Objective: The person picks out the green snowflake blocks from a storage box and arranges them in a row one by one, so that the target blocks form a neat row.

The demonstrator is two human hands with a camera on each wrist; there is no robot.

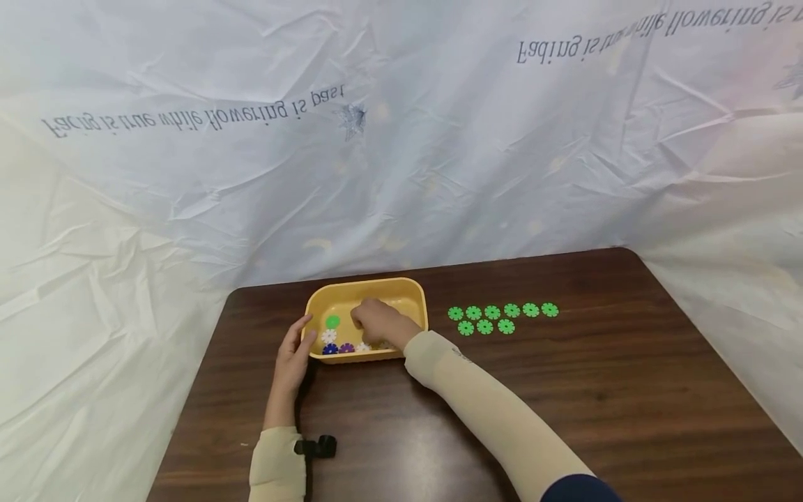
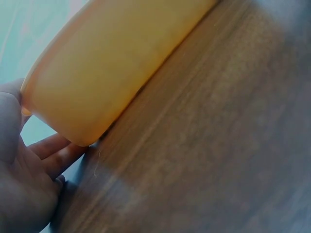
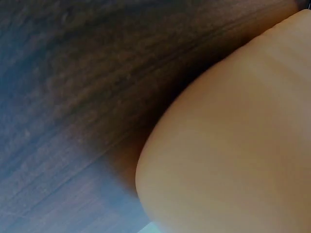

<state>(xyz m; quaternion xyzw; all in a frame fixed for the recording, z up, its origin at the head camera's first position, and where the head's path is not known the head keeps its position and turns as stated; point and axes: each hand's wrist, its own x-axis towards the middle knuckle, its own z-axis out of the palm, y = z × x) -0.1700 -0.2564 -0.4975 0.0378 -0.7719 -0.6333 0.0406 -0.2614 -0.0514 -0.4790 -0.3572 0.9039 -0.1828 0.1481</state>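
Note:
A yellow plastic basin (image 1: 360,286) stands near the far edge of the table. My left hand (image 1: 292,355) grips its left end; in the left wrist view the thumb is at the rim and other fingers reach under the basin (image 2: 112,73). My right hand (image 1: 381,323) is down inside the basin with bent fingers, the fingertips hidden, and I cannot tell what they hold. Inside lie flower-shaped plastic discs: a green disc (image 1: 332,321), a white disc (image 1: 329,336), a dark blue disc (image 1: 330,348) and a purple disc (image 1: 346,348). The right wrist view shows only the basin's wall (image 3: 233,145) and the table.
Two rows of green flower discs (image 1: 492,312) lie flat on the dark wood table (image 1: 564,390) to the right of the basin. A white printed sheet (image 1: 401,174) hangs behind the table. A black strap device (image 1: 316,447) is on the left wrist.

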